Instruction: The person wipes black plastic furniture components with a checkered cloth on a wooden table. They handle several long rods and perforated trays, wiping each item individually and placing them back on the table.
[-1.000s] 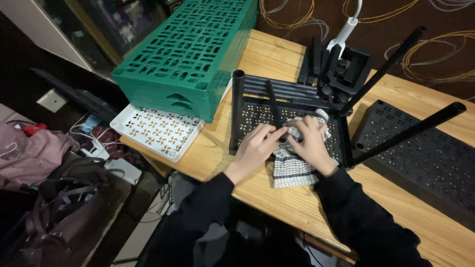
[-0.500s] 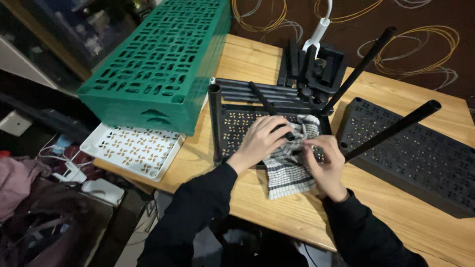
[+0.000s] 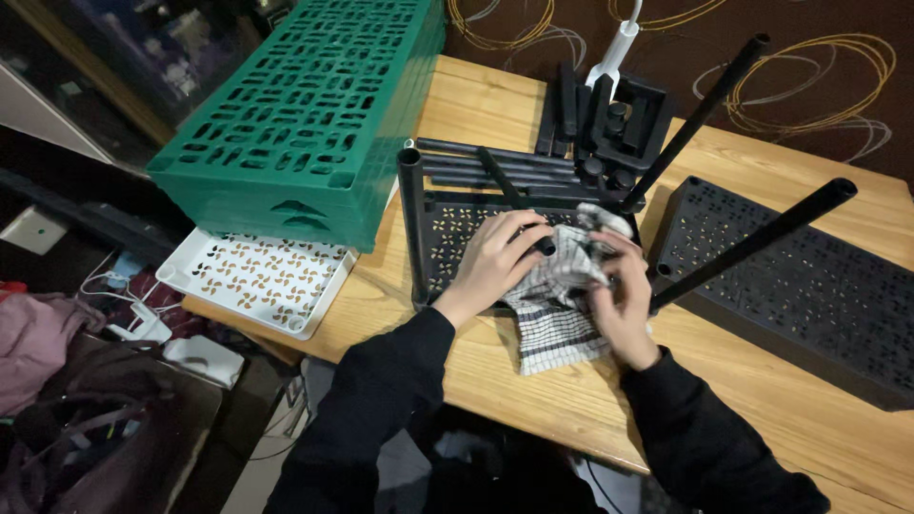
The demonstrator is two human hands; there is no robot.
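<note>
Together atop the black shelf panel (image 3: 447, 238): left hand (image 3: 495, 257) clamped on black rod (image 3: 519, 207), right hand (image 3: 619, 295) gripped checkered cloth (image 3: 562, 305).

wooden table (image 3: 533, 400) | dark brown wall (image 3: 838, 24), swirl pattern | floor dim, perhaps cluttered

One head camera looks steeply down, close over the wooden table (image 3: 533, 390).

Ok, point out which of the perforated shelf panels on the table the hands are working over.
The black panel with poles fitted, under both hands and the checked cloth; the other black panel, green stack and white panel lie untouched.
</note>
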